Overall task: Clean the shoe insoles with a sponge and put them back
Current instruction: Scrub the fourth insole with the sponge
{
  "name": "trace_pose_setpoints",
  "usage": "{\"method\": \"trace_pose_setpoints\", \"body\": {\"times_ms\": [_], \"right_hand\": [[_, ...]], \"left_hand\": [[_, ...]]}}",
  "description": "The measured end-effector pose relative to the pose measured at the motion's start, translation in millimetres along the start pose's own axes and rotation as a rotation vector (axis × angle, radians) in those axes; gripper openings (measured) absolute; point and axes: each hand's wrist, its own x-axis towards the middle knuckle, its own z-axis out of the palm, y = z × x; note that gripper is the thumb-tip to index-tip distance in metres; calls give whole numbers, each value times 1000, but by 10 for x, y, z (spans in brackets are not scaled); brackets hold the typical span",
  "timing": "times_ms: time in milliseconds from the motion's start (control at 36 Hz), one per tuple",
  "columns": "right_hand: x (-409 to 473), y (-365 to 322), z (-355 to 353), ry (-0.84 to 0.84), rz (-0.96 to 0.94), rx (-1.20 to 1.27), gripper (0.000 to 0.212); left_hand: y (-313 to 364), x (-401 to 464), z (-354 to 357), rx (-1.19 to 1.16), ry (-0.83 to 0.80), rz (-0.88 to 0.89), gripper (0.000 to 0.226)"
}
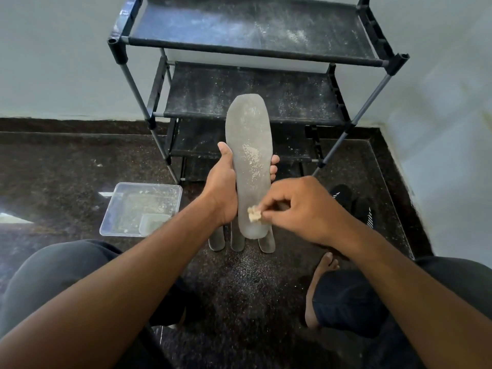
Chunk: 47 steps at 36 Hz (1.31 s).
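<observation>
Over dark speckled stone floor (66,169), my left hand (222,187) grips long grey foam insole (249,161) upright; right hand (300,206) pinches small beige sponge scrap (254,213) vs. its heel end.

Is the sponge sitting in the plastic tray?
No, the right hand pinches the sponge against the insole held up by the left hand, away from the tray.

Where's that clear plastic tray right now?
In the head view the clear plastic tray sits on the dark floor, left of the left hand gripping the insole, by the shoe rack.
</observation>
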Motion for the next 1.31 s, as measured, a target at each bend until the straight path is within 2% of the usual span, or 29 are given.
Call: {"method": "trace_pose_setpoints", "body": {"times_ms": [56,83,167,222,278,333,389,444,611,750,861,917,1028,1167,1222,1306], "right_hand": [[28,-22,22,125,-18,-65,4],[47,-31,53,112,-21,-141,4],[43,-69,104,-230,29,-147,7],[-3,-74,49,-349,41,-40,6],[-41,-47,-50,-250,48,57,6],[-45,8,-143,-78,44,93,8],[-20,83,-169,79,14,42,10],[19,129,-133,156,-33,-58,14],[45,115,163,105,-172,-222,15],[8,51,313,251,-146,-210,13],[37,33,392,286,-118,-232,9],[57,54,390,264,-123,-222,5],[51,28,242,184,-151,-147,17],[108,137,19,424,-125,-243,6],[128,138,96,367,-133,-326,6],[76,108,236,153,-181,-313,10]], "left_hand": [[2,-11,22,-20,-10,-11,93],[4,-26,42,-24,-12,-12,92],[6,-33,39,41,9,9,92],[11,-36,14,99,20,26,91],[14,-53,6,106,6,24,89],[21,-86,30,88,-13,19,87],[24,-109,51,77,-20,20,85],[14,-110,46,86,-22,21,86],[-37,-120,86,108,26,9,89],[-57,-102,62,93,68,16,93],[-49,-115,76,115,72,27,91],[-36,-117,86,103,83,38,87],[7,-147,106,105,93,54,86],[-40,-201,128,199,139,58,77],[-57,-212,150,195,141,46,79],[-57,-209,147,188,76,-6,92]]}}
